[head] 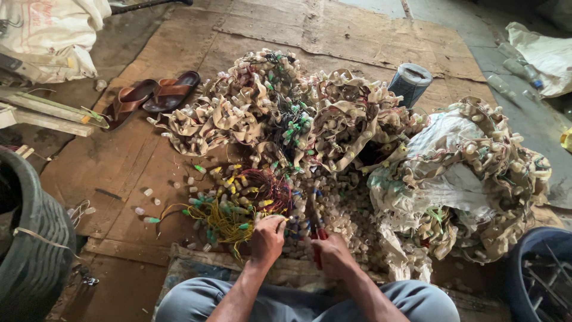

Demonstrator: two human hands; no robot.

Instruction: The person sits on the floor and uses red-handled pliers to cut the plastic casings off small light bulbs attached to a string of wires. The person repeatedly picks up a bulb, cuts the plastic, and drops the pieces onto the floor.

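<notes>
Seated at the near edge of the cardboard mat [137, 173], your left hand [267, 238] pinches shut on a tangle of yellow wires [223, 223] just ahead while your right hand [333, 253] clamps red-handled cutters [316, 235], heaps of capped fabric strips [286, 113] crowding beyond, sandals [152, 95] far left.

white printed sack [50, 36] top left

Worn cardboard sheets [149, 173] cover the floor. On them lie a heap of small capped bulbs and coloured wires [286, 137], brown sandals [152, 95] near the far left edge, and what may be a grey tin [410, 83] toward the far side.
</notes>
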